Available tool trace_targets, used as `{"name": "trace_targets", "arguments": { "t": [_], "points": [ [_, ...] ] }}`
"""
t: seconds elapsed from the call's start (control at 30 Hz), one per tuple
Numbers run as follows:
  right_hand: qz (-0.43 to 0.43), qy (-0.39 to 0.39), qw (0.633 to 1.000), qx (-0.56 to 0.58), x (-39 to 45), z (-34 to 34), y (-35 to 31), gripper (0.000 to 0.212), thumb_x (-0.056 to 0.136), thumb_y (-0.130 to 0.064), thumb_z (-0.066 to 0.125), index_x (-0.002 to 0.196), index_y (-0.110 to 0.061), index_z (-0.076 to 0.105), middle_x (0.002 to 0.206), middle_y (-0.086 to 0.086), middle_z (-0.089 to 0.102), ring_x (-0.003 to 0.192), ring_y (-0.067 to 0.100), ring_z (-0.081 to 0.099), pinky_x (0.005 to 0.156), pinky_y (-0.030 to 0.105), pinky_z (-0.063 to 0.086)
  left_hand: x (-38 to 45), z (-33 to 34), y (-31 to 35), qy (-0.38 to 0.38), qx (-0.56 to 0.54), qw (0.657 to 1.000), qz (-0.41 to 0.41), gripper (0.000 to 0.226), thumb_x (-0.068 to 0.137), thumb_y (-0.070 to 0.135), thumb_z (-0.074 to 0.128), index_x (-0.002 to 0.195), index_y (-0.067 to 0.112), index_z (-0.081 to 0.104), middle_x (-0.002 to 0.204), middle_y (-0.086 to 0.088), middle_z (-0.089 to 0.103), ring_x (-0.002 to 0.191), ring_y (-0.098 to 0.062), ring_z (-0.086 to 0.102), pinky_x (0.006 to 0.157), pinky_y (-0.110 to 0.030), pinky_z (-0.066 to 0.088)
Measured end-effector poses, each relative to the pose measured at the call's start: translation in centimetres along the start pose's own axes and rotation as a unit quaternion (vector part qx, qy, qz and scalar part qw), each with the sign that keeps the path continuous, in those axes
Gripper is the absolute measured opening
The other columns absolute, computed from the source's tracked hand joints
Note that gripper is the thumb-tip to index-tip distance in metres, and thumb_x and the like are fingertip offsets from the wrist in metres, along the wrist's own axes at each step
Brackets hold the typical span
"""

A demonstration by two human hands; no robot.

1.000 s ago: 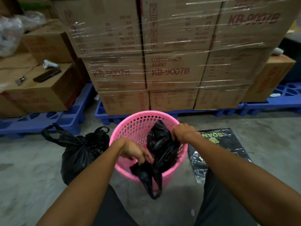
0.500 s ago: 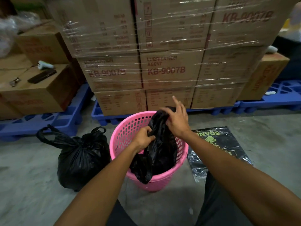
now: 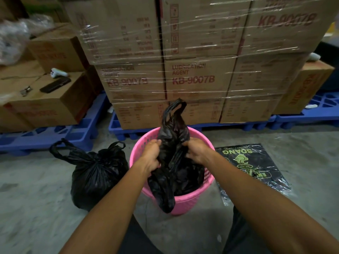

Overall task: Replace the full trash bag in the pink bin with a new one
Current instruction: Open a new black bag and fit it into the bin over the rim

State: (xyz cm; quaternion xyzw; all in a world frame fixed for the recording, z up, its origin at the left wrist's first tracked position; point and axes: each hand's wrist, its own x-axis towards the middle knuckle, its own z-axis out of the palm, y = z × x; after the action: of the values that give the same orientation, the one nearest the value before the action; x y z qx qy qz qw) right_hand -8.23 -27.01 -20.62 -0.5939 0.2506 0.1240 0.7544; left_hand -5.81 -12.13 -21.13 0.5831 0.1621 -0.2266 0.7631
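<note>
— Hands? 
— Left hand [image 3: 151, 153] and right hand [image 3: 197, 151], both clenched on new black bag [image 3: 174, 162] over pink bin [image 3: 187, 202]; one handle up, other draped over near rim.
— Around? 
— Full tied bag [image 3: 95, 176] on floor, left, touching bin; pack of bags [image 3: 251, 167] right.

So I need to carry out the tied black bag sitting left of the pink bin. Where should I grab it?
Grip the full bag by its knotted neck, coming from above. The bag narrows there, and its two handle loops splay out above the knot, clear of the pink bin.
</note>
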Motion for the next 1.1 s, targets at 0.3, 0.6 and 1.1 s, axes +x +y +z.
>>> {"name": "trace_targets", "arguments": {
  "t": [0.3, 0.6, 1.1],
  "points": [
    [-0.153, 0.192, 0.861, -0.446, 1.3, -6.2, -1.0, 0.043, 0.09, -0.057, 0.05, 0.114, -0.026, 0.068, 0.112, 0.009, 0.068, 0.106, 0.032, 0.063, 0.087, 0.038, 0.05, 1.0, -7.8, 4.6, 0.33, 0.386, 0.854, 0.113, 0.028, 0.092, 0.03, 0.05, 0.075, 0.009, 0.057, 0.087, -0.017, 0.062, 0.078, -0.033, 0.054, 0.068, -0.036, 0.038],
    [-0.139, 0.225, 0.791, -0.552, 1.4, -8.3, -0.2, 0.033, 0.095, -0.042, 0.05, 0.127, -0.045, 0.056, 0.12, 0.014, 0.067, 0.107, 0.037, 0.063, 0.084, 0.04, 0.051, 2.5, -11.1, 1.7, 0.254, 0.527, 0.811, -0.017, 0.048, 0.089, 0.041, 0.04, 0.121, 0.012, 0.06, 0.127, -0.019, 0.058, 0.107, -0.04, 0.058, 0.094, -0.044, 0.049],
    [-0.199, 0.255, 0.775, -0.542, 3.8, -8.8, -0.2, 0.036, 0.095, -0.053, 0.043, 0.114, -0.032, 0.065, 0.113, 0.013, 0.068, 0.102, 0.037, 0.064, 0.075, 0.037, 0.047, 3.5, -2.3, 2.4, -0.033, 0.74, 0.522, 0.423, 0.063, 0.082, 0.038, 0.055, 0.142, 0.032, 0.036, 0.141, -0.003, 0.047, 0.133, -0.027, 0.043, 0.114, -0.048, 0.027]
  ]
}}
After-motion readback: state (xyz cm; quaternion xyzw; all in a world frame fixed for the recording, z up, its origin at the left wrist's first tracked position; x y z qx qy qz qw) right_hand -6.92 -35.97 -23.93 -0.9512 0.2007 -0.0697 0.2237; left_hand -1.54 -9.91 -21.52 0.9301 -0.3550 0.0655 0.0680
